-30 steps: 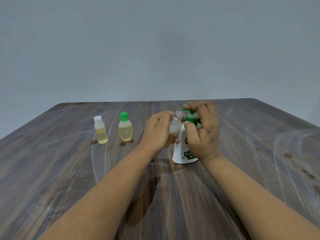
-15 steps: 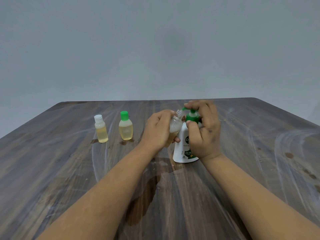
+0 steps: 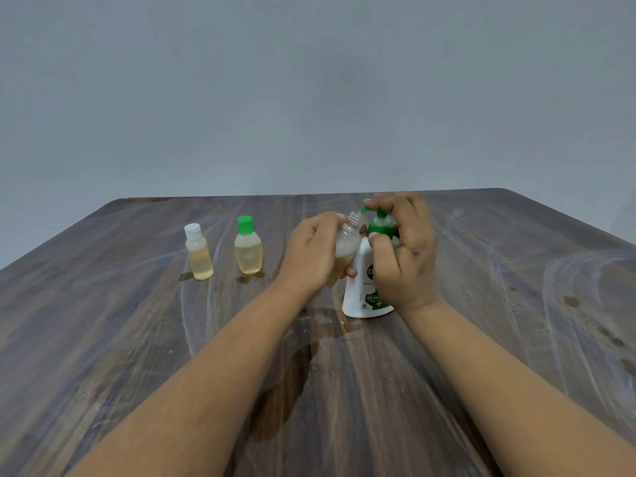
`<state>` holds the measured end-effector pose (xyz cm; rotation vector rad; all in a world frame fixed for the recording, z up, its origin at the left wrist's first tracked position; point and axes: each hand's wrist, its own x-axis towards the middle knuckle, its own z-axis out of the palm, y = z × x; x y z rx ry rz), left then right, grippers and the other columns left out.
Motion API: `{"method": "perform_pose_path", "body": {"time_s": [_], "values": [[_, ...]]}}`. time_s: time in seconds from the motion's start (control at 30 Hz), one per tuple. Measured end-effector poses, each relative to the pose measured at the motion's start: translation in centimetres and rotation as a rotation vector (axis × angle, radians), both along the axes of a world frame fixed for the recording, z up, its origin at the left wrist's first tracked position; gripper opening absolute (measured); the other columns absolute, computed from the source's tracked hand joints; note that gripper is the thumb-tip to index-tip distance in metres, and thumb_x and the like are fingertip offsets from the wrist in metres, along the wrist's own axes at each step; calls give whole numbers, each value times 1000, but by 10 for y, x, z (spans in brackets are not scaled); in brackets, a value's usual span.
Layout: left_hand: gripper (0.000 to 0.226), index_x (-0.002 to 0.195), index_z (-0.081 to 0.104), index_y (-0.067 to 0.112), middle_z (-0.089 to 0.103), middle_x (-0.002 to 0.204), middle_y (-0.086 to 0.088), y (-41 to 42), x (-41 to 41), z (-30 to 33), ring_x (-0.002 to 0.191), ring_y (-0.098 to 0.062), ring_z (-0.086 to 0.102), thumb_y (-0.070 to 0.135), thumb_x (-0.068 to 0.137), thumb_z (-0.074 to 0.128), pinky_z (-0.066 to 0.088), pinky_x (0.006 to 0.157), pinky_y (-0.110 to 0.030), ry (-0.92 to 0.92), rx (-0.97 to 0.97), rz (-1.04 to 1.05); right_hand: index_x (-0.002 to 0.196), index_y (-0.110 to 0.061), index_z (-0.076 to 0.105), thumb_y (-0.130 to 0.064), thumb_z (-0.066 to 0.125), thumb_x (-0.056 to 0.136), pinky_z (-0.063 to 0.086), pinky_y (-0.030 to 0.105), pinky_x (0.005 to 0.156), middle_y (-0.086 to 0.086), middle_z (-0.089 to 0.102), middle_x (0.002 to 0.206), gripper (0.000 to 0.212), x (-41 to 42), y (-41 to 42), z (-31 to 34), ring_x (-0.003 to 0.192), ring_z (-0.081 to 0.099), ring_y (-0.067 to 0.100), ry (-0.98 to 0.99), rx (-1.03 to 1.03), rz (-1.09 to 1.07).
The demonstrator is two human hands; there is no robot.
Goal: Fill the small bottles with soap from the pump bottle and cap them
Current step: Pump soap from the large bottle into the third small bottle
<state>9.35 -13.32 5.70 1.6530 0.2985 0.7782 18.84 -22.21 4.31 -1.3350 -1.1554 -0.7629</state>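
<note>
L hand grips open small bottle, tilted toward 1 o'clock; R hand, fingers curled, on pump bottle head.

— Anything readable on the pump bottle?
— A large "D" on its white front, the rest hidden by a hand. Lower down, "99.99" on the green badge; the small print is too blurred.
— The small bottles?
— Nothing legible.

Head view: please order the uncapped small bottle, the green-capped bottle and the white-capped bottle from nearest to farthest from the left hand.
1. Uncapped small bottle: held tilted in the left hand, by the pump.
2. Green-capped bottle: standing on the table, to that hand's left.
3. White-capped bottle: farther left still.
</note>
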Motion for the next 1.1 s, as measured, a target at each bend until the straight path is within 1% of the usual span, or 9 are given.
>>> {"method": "perform_pose_path", "body": {"time_s": [0.13, 0.23, 0.37, 0.47, 0.6, 0.73, 0.83, 0.97, 1.1], "values": [[39, 95, 65, -8, 59, 78, -28, -1, 0, 0, 54, -31, 60, 19, 102, 38, 51, 51, -32, 6, -20, 3, 87, -1, 65, 2, 45, 71, 47, 34, 72, 4, 56, 93, 26, 1, 2, 1, 87, 55, 24, 45, 28, -13], [39, 96, 66, -8, 60, 85, -35, 0, 0, 0, 55, -30, 59, 18, 102, 37, 51, 50, -31, -2, -9, -3, 97, 1, 62, -8, 46, 70, 45, 31, 78, 8, 55, 101, 33, -1, 0, -2, 93, 54, 25, 8, -15, 7], [40, 92, 70, -1, 63, 89, -34, -2, 0, 1, 54, -28, 59, 18, 102, 37, 50, 48, -29, -7, -18, -12, 108, 1, 61, -12, 47, 71, 45, 29, 84, 8, 53, 109, 42, -1, -2, -3, 101, 53, 27, -6, -38, 8], [39, 92, 67, -6, 60, 88, -36, -2, 0, 1, 55, -29, 59, 18, 102, 38, 49, 47, -29, -5, -18, -6, 99, 0, 63, -12, 49, 72, 45, 30, 79, 6, 56, 101, 33, 0, 0, -1, 95, 54, 24, -7, -22, -9], [39, 85, 66, -2, 61, 84, -35, -2, -1, 1, 53, -29, 59, 18, 102, 37, 50, 48, -30, -8, -8, -5, 88, 0, 64, -4, 52, 72, 46, 33, 73, 8, 58, 93, 21, 1, 2, -1, 88, 56, 26, 20, 5, -30], [38, 88, 67, -3, 62, 76, -25, -2, -1, 1, 53, -27, 60, 18, 101, 39, 49, 47, -28, -9, -29, -10, 100, 2, 61, -12, 50, 72, 45, 31, 79, 6, 54, 103, 34, 0, -1, -2, 96, 53, 25, -39, -41, -17], [38, 89, 68, -3, 65, 82, -29, -2, 0, 1, 53, -29, 61, 18, 101, 39, 51, 50, -31, -6, -24, -10, 107, 3, 60, -17, 48, 72, 45, 30, 85, 11, 55, 108, 43, 0, -3, -2, 102, 53, 26, -43, -56, 3], [38, 90, 67, -5, 63, 84, -33, -1, -1, 1, 53, -30, 61, 18, 101, 39, 51, 50, -32, -6, -19, -4, 97, 1, 62, -15, 49, 73, 47, 35, 78, 0, 52, 101, 32, 1, 0, -1, 94, 55, 26, -19, -20, -1], [38, 85, 67, 0, 64, 77, -26, -2, -1, 1, 53, -28, 60, 18, 102, 39, 51, 49, -31, -10, -18, -12, 88, 0, 63, -12, 50, 74, 46, 36, 72, 2, 54, 93, 23, 2, 2, -1, 88, 55, 25, -1, -8, -29]]}}
